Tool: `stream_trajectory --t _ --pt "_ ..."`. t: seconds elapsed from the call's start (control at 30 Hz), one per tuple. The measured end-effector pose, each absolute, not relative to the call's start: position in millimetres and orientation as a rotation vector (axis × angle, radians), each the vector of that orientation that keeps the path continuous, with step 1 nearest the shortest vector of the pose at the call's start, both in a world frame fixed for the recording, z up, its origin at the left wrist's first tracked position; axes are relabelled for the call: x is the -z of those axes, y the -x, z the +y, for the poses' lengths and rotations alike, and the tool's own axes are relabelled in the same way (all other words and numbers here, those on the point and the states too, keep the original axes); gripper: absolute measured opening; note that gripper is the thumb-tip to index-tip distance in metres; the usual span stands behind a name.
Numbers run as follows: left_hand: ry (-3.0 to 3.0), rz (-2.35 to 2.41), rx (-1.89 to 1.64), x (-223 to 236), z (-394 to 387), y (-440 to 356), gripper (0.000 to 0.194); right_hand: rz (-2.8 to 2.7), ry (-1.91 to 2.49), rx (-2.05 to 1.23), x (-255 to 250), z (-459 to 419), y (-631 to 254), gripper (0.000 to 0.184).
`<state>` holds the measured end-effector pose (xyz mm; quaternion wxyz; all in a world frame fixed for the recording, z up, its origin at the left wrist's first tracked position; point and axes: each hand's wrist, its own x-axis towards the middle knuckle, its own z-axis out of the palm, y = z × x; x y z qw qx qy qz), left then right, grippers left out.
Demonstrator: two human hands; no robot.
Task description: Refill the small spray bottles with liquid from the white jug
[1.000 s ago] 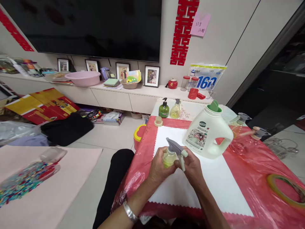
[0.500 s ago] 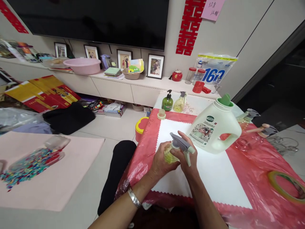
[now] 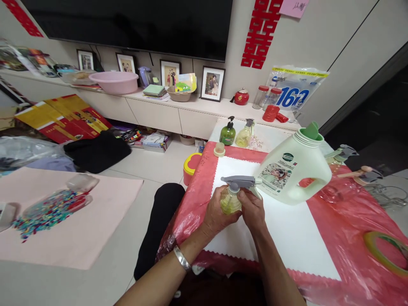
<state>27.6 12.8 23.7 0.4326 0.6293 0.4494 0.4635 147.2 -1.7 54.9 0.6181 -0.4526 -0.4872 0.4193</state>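
- Holding a small, clear, round-bodied spray bottle of yellow-green liquid (image 3: 230,204) between both hands, over a white scalloped-edged sheet (image 3: 293,250); cannot tell whether touching it.
- Wrapping the bottle's body from its left side with the left hand (image 3: 215,213), closed around it.
- Gripping at the neck from the right with the right hand (image 3: 254,211), curled in, thumb against it; cannot see the hidden fingers.
- Standing roughly upright along the bottle's axis, but lying crosswise along the grey plastic trigger head (image 3: 240,181), nozzle end nearer the right hand.
- Facing rightward, near a large pale-green plastic jug (image 3: 299,170).
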Motion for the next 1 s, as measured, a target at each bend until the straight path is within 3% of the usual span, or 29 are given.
stream_trajectory --t 0.17,0.3,0.47,0.6,0.83,1.0 --pt "-1.593 1.112 -1.208 -25 12 -28 0.069 -1.205 1.16 -0.781 -60 -16 -137 0.04" --pt "-1.641 1.095 -1.214 -17 14 -28 0.077 -1.227 1.363 -0.407 -58 -32 -123 0.038" --pt "-1.759 1.023 -1.257 -11 15 -29 0.063 -1.145 1.499 -0.077 -56 -32 -112 0.04" --pt "-1.863 1.019 -1.233 -14 15 -29 0.046 -1.12 1.498 -0.046 -63 -23 -111 0.033" --pt "-1.808 1.077 -1.223 -10 14 -29 0.056 -1.136 1.367 -0.227 -72 -20 -117 0.024" --pt "-1.793 1.011 -1.255 -10 16 -28 0.075 -1.159 1.366 -0.271 -77 -23 -119 0.024"
